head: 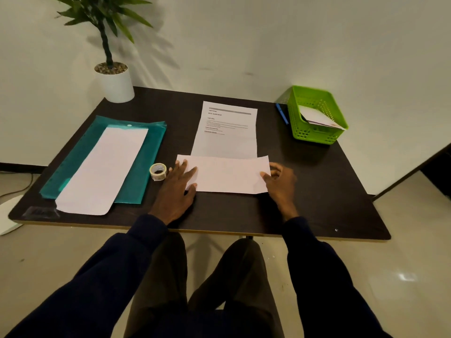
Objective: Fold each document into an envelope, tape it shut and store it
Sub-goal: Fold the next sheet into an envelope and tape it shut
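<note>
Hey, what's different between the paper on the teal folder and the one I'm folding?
The sheet on the folder lies unfolded, showing no print; the document has its near part folded up, print showing beyond. The sheet lies slanted and untouched; the document lies square, left hand pressing it, right hand pinching its edge. Both are white paper.

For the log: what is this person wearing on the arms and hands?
Long dark navy sleeves cover both arms to the wrists: left sleeve, right sleeve. The left hand and right hand are bare, no gloves, watch or rings visible.
</note>
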